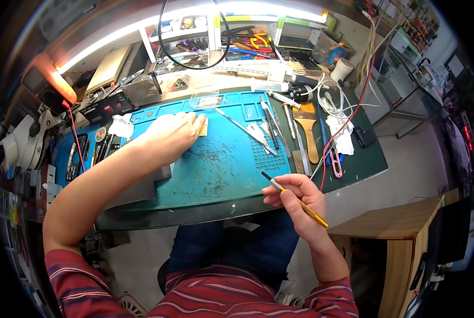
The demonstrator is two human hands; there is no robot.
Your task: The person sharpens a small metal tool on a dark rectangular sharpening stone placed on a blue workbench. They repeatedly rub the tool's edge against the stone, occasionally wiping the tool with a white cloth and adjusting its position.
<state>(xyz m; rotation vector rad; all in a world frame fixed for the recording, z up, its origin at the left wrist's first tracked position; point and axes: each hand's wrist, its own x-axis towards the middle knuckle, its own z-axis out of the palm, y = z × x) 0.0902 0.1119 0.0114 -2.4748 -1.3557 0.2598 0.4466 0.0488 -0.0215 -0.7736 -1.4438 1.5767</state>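
My left hand reaches over the blue work mat, knuckles up and fingers curled down. A small yellow piece shows by its fingertips, and what the fingers pinch is hidden beneath the hand. Off the mat's front right edge, my right hand grips a slim gold-handled tool like a pen. It has a silver collar and a dark tip pointing up and left toward the mat; I cannot tell if it is a brush or a knife. Tweezers lie on the mat between both hands.
A wide brush with a wooden handle, a syringe and a pink-handled tool lie at right. A clear box sits behind my left hand. Above hangs a black cable loop. A wooden cabinet stands lower right.
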